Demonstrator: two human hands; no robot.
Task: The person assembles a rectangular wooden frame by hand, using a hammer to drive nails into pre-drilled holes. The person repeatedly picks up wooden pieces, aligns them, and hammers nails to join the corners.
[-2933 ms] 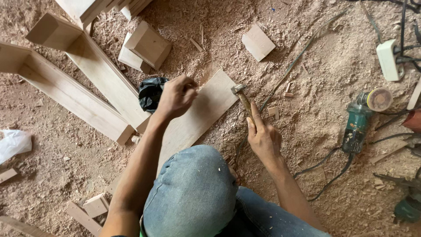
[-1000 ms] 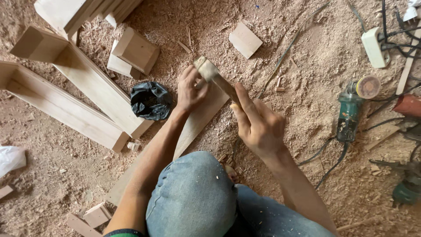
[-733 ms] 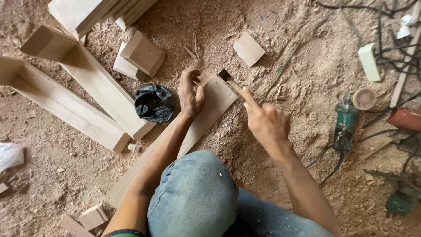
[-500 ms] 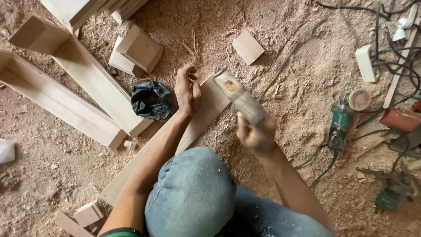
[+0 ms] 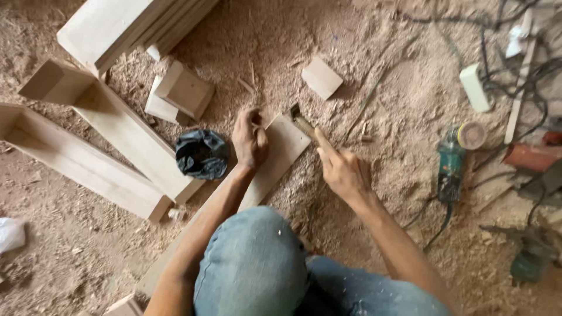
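My right hand (image 5: 342, 169) grips the wooden handle of a hammer (image 5: 300, 119), index finger stretched along it; the metal head is down at the far end of a long pale plank (image 5: 280, 153) lying on the sawdust floor. My left hand (image 5: 250, 139) rests on that plank near its far end, fingers curled as if pinching something small; what it pinches is hidden. My bent knee in blue jeans (image 5: 252, 263) covers the plank's middle.
A black plastic bag (image 5: 202, 153) lies left of the plank. Long wooden box frames (image 5: 111, 152) and small wood blocks (image 5: 184, 90) sit to the left and a square offcut (image 5: 321, 77) beyond. A green angle grinder (image 5: 453, 161) and tangled cables (image 5: 515, 70) lie right.
The hammer swung up high and has come back down, its head now at the plank's far end. My left hand stayed on the plank.
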